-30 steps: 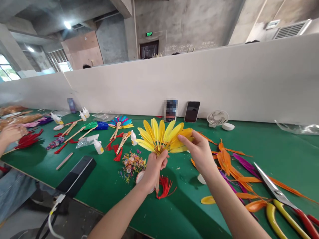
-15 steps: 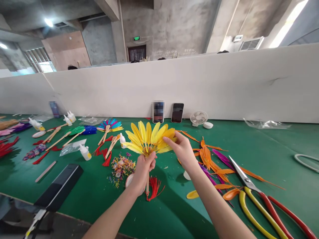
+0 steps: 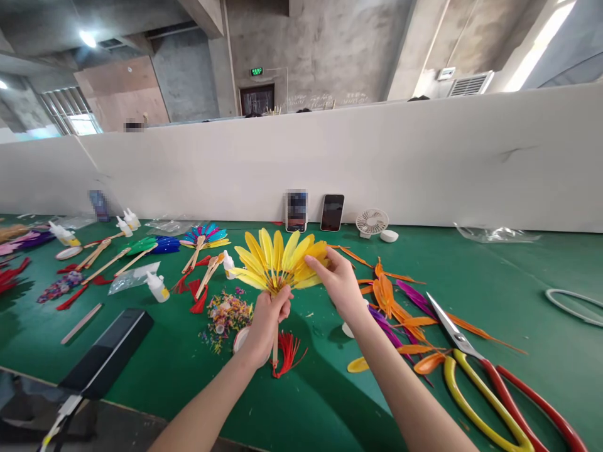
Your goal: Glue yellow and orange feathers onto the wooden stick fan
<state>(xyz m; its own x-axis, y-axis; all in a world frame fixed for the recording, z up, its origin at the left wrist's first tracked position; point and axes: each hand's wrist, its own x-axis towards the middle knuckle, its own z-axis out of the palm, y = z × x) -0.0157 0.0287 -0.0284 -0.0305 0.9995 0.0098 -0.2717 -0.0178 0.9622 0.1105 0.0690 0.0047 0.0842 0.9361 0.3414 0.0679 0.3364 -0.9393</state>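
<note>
A fan of yellow feathers (image 3: 277, 257) is spread upright over the green table, its wooden handle pointing down. My left hand (image 3: 270, 320) is closed around the handle just below the quills. A red tassel (image 3: 288, 356) hangs at the handle's lower end. Thumb and fingers of my right hand (image 3: 336, 276) pinch the outer feathers at the fan's right side. Beneath my left wrist lies a round white-rimmed dish (image 3: 240, 338), partly hidden. Colourful small bits (image 3: 228, 316) are heaped left of that hand.
Large scissors (image 3: 464, 345) with red and yellow handles lie at the right beside orange feathers (image 3: 386, 295). Two phones, one a dark phone (image 3: 332, 212), and a small fan (image 3: 372, 222) stand by the white partition. At left are glue bottles (image 3: 157, 286), finished fans and a black box (image 3: 108, 353).
The whole view has shifted slightly, so the table items sit a little further left. Both hands keep their hold on the yellow feather fan.
</note>
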